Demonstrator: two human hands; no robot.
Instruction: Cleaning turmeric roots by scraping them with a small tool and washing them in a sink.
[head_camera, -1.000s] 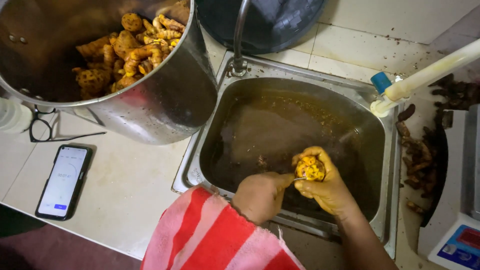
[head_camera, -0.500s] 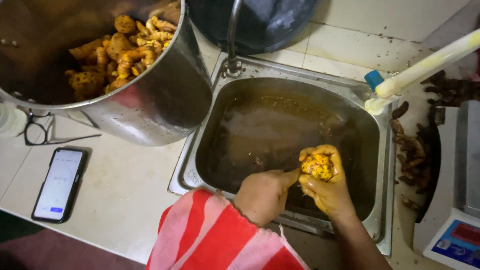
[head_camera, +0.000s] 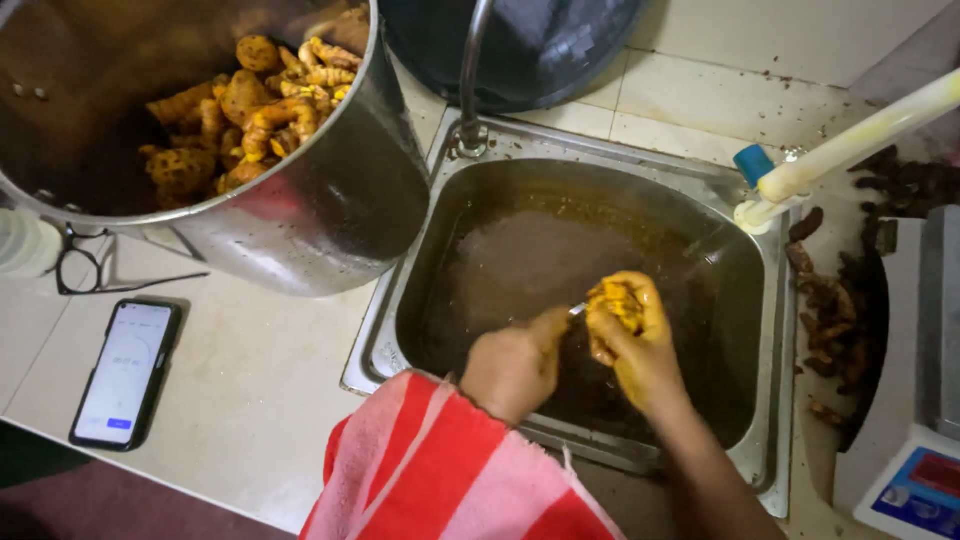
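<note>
The right hand (head_camera: 640, 350) has its fingers wrapped round a wet yellow root (head_camera: 615, 300) over the sink (head_camera: 560, 160) — the left hand (head_camera: 515, 365), closed on a small blade (head_camera: 578, 310) touching it, could slip and cut the stained fingers.

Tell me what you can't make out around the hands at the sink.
- Head view: the tool in the left hand is hidden by the fist, only a small metal tip shows.
- The yellow root is partly wrapped by the right hand.
- The sink bottom is hidden by murky brown water.
</note>
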